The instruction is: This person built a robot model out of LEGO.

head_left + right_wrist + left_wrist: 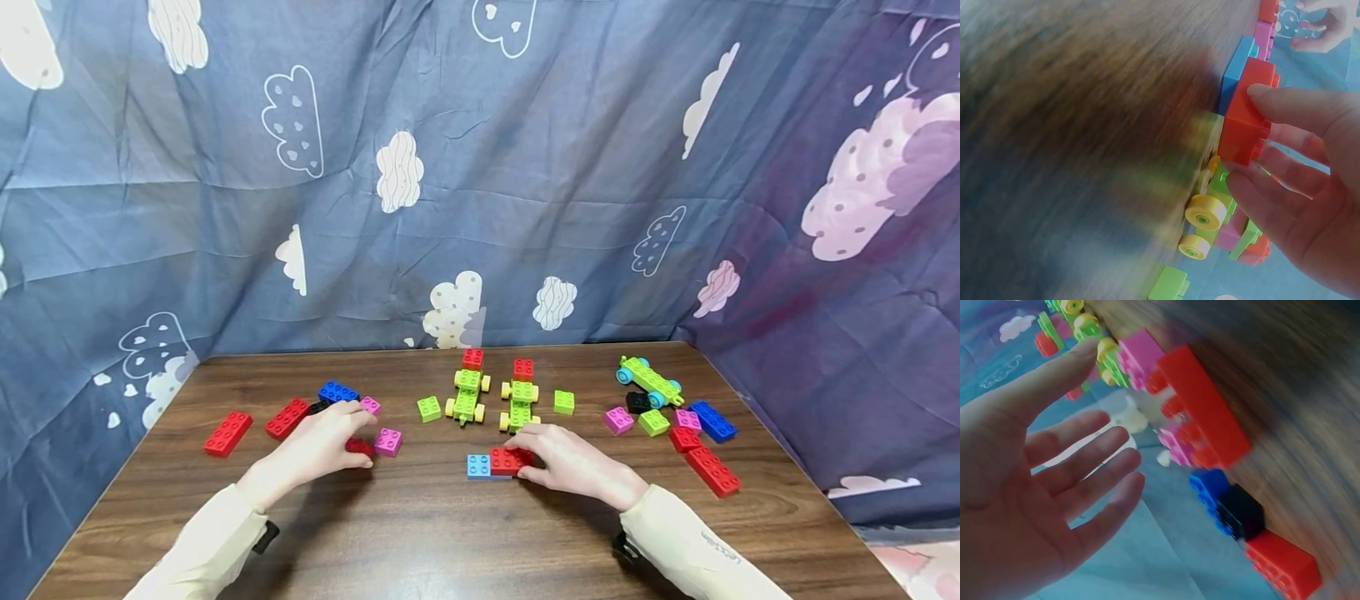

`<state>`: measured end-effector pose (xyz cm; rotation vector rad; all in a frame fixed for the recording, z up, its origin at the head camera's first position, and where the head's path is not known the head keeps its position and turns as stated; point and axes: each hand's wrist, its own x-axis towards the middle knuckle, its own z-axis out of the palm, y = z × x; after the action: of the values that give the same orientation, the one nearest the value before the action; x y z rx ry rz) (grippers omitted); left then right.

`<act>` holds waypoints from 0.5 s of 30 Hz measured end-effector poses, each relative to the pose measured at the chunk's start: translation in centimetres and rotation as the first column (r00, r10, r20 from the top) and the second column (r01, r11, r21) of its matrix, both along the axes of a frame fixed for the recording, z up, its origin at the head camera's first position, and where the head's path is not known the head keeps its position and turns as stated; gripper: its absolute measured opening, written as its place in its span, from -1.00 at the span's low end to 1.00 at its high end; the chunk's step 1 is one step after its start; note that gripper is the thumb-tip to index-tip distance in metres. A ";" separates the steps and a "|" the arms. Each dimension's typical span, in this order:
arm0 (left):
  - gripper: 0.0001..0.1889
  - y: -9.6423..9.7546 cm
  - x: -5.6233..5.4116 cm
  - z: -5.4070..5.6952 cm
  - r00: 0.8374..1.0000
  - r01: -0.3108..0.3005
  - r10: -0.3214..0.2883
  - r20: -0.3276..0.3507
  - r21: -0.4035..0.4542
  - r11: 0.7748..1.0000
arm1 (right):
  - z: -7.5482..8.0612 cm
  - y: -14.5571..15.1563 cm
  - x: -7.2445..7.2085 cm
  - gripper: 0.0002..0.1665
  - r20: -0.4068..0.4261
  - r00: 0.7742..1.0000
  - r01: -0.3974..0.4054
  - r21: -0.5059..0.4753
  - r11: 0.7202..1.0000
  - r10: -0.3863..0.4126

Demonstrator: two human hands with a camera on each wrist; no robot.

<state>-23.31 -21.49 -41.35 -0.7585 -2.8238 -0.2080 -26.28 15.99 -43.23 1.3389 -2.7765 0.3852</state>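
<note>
Along the L end of the brown wood-grain table [420, 533], from my remote seat I see two red plastic blocks [228, 433] lying apart, then a black plastic block [1241, 509] next to a dark-blue oblong plastic block [339, 392]. L hand [324, 442] is next: fingers spread, released, nothing grasped; wrist cam gives me a gap btwn them and a red oblong plastic brick [1204, 406] just beside. Two pink square plastic blocks [388, 442] are near that brick.

Mid-table, a lime-green square plastic block [429, 408], then two lime-green toy cars w/ yellow wheels [468, 402], each w/ a red square plastic block [472, 358] at its far end. Nearer the person, a light-blue oblong plastic brick [478, 466] w/ a second red plastic brick [507, 461] over its R part; can't tell if fully pressed on. R hand [573, 462] pinches that 2nd red one, thumb on near face, other fingers behind. Another lime-green block [564, 402] lies beyond the hand.

Far R, I get a lime-green car base w/ blue wheels [648, 382] behind a mixed cluster of plastic blocks [654, 422]: pink, black, lime, dark blue, red.
</note>
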 end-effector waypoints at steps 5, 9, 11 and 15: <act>-0.57 -1.0 0.0 -0.3 0.997 -0.007 0.008 0.072 -0.016 1.000 | 0.1 0.1 0.0 -0.68 -0.003 1.000 -0.006 -0.005 1.000 0.006; -0.58 -1.4 -0.2 -0.8 0.992 -0.028 0.031 0.121 -0.028 0.999 | 0.1 0.0 0.0 -0.67 -0.001 1.000 -0.005 -0.002 1.000 0.005; -0.59 -1.6 -0.3 -1.0 0.991 -0.033 0.037 0.131 -0.029 0.999 | 0.1 0.0 0.0 -0.67 0.000 1.000 -0.004 0.000 1.000 0.004; -0.61 -1.9 -0.4 -1.2 0.992 -0.030 0.034 0.120 -0.033 0.999 | 0.1 0.0 0.0 -0.67 0.011 1.000 0.001 0.003 1.000 -0.001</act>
<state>-23.68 -23.36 -42.60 -0.7296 -2.9571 -0.2122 -26.33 15.94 -43.14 1.3399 -2.7873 0.3903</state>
